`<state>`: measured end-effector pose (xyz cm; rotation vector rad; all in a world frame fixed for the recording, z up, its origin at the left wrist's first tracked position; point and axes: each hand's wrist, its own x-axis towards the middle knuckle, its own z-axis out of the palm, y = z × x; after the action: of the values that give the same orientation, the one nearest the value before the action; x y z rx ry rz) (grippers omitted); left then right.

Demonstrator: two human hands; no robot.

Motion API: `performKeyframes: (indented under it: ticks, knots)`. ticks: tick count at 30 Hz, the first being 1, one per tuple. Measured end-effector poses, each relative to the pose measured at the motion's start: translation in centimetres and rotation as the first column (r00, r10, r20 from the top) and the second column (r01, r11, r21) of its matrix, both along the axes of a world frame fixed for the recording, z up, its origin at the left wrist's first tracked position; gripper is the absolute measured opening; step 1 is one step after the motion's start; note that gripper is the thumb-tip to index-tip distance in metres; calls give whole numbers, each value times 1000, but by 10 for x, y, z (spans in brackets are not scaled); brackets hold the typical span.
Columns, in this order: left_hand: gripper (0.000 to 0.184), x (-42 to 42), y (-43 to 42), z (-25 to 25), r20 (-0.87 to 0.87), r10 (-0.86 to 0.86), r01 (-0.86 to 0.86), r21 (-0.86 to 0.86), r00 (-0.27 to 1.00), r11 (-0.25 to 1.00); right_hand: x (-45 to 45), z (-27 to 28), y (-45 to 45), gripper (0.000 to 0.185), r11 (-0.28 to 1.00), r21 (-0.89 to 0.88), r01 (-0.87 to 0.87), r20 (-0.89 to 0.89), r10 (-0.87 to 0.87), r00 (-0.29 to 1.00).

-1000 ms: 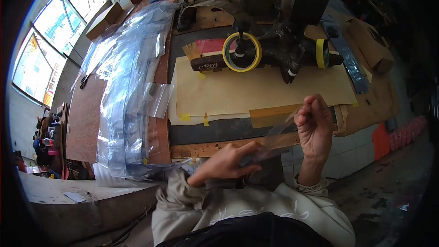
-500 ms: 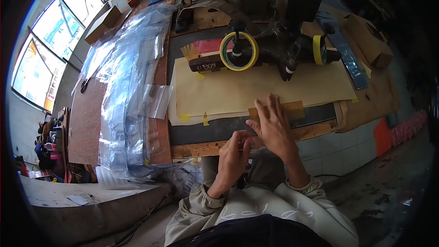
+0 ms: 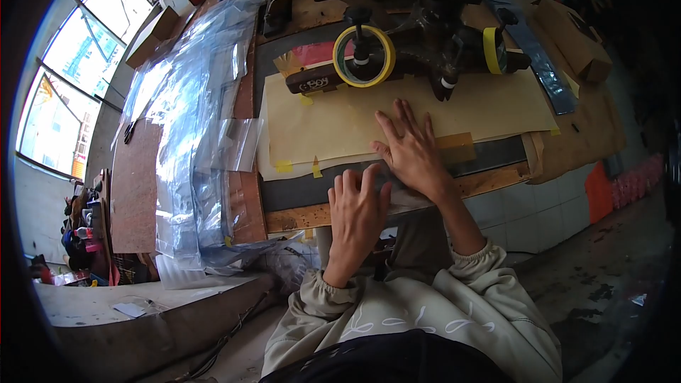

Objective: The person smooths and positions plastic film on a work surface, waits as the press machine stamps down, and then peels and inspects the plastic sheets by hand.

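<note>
My right hand (image 3: 413, 154) lies flat with fingers stretched on a pale yellow sheet (image 3: 319, 124), near its front edge. Beside its wrist, a brown translucent strip (image 3: 457, 147) crosses the sheet's edge onto the dark mat (image 3: 298, 197). My left hand (image 3: 352, 209) is over the table's front edge, fingers loosely bent, with a gap between thumb and index finger; nothing shows in it. Between the hands, clear film (image 3: 406, 200) hangs over the wooden edge (image 3: 489, 183). Small yellow tape pieces (image 3: 284, 167) stick to the sheet's left front edge.
A dark machine bar (image 3: 312, 84) stands over the sheet's back, with yellow tape rolls (image 3: 391, 64) hung on its knobs. Clear plastic bags (image 3: 195, 113) spread over the left side. A cardboard box (image 3: 571, 42) and brown paper (image 3: 589, 128) lie at right.
My right hand has slid forward and slightly left over the sheet, uncovering more of the brown strip. My left hand has risen toward the table edge, its thumb and index finger now apart.
</note>
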<state>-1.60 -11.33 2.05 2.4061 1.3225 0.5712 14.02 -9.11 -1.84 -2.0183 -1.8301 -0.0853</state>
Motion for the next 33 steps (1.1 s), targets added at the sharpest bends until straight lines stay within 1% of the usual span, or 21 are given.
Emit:
performKeyframes:
  ticks: [3, 4, 7, 8, 11, 14, 17, 22, 28, 31, 33]
  knots:
    - [29, 7, 13, -6, 57, -12, -8, 329, 998, 944, -1, 4, 3, 56, 1000, -22, 8, 28, -8, 1000]
    - [30, 10, 21, -12, 67, -33, 12, 293, 997, 956, -1, 4, 3, 56, 1000, -25, 12, 42, -11, 999]
    - [33, 12, 37, -28, 17, -125, 118, 212, 992, 970, 0, 1, 2, 53, 1000, -6, 9, 72, -9, 997]
    - [39, 11, 38, -24, -32, -150, 153, 158, 988, 975, 0, 2, 2, 52, 1000, -11, 12, 78, -11, 997]
    - [38, 11, 37, -25, -41, -159, 164, 189, 986, 968, -2, 4, 2, 52, 999, -31, 22, 78, -19, 997]
    - [38, 13, 36, -24, -94, -149, 169, 254, 984, 952, -1, 2, 1, 52, 999, -51, 15, 77, -11, 997]
    - [37, 19, 43, -30, -71, -148, 162, 287, 987, 944, 6, 1, 8, 53, 1000, -20, 13, 94, -11, 995]
    - [33, 28, 53, -31, -78, -134, 153, 335, 988, 930, 17, -5, 21, 53, 1000, 8, 7, 92, -8, 996]
    - [29, 29, 60, -29, -80, -142, 161, 356, 987, 921, 20, -9, 29, 52, 998, 58, -3, 80, -2, 997]
    - [40, 29, 60, -25, -191, -117, 167, 270, 975, 948, 19, -10, 29, 51, 997, 74, -6, 66, 2, 998]
    - [33, 29, 61, -26, -135, -133, 170, 313, 982, 934, 19, -11, 30, 52, 997, 78, -9, 65, 4, 998]
